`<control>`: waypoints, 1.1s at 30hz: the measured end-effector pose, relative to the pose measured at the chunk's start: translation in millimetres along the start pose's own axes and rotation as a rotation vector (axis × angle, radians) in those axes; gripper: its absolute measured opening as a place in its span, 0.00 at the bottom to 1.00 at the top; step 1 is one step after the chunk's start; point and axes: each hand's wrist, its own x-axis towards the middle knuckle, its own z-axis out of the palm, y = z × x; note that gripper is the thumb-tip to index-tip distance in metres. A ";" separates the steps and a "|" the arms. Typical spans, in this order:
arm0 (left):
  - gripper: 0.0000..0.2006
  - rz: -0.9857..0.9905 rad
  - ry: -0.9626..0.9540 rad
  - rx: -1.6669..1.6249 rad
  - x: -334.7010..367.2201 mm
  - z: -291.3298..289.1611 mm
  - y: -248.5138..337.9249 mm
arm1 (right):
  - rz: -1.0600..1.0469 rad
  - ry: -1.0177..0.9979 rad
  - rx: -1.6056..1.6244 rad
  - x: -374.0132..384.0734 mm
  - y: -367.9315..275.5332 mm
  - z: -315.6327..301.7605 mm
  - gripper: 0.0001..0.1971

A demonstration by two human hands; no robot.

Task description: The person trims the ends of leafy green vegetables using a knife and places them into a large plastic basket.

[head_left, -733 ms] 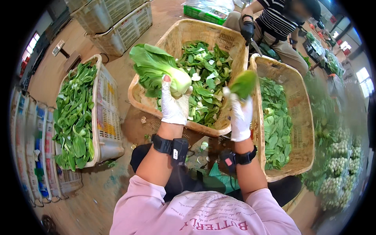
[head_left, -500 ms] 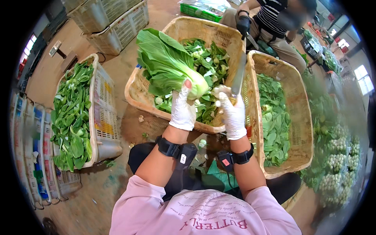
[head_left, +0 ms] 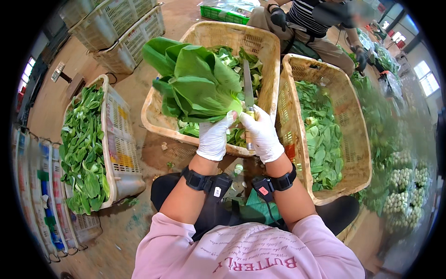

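My left hand (head_left: 215, 136), in a white glove, grips a large head of bok choy (head_left: 197, 83) by its pale base; the broad green leaves point away to the upper left. In my gloved right hand (head_left: 264, 135) is a knife (head_left: 248, 86), held by its yellowish handle with the long blade pointing away from me. The blade stands just right of the bok choy's base. Beneath both lies a worn yellowish crate (head_left: 162, 130) with loose leaves and trimmings (head_left: 254, 63) inside.
To the right, another crate (head_left: 303, 153) holds green leaves (head_left: 320, 135). A crate (head_left: 108, 149) of small leafy greens (head_left: 83, 139) stands at left. Stacked crates (head_left: 125, 39) rise at the far left. A person (head_left: 306, 32) with dark gloves sits beyond. Bagged vegetables (head_left: 404, 190) lie far right.
The bok choy has turned so its leaves show more upright and its base faces my right hand. The knife and right hand have moved left, closer to it.
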 end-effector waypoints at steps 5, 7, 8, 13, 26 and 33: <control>0.20 -0.024 -0.085 -0.077 0.2 2.8 1.5 | -0.090 0.061 0.066 4.2 11.8 5.5 0.13; 0.21 0.021 -0.135 -0.074 1.6 4.0 3.6 | -0.097 0.106 0.103 7.3 19.1 3.4 0.12; 0.24 -0.051 -0.075 -0.221 4.0 2.4 4.7 | -0.094 0.143 0.138 11.2 26.3 0.4 0.13; 0.30 -0.069 -0.021 -0.361 10.2 2.3 13.9 | -0.048 0.233 -0.142 16.8 45.4 -15.3 0.12; 0.23 -0.053 0.089 0.034 9.0 -10.2 -6.4 | -0.041 0.004 0.180 6.6 19.8 12.6 0.16; 0.27 0.071 0.092 -0.047 11.4 -5.3 -13.1 | -0.169 0.067 0.141 6.9 32.9 18.2 0.15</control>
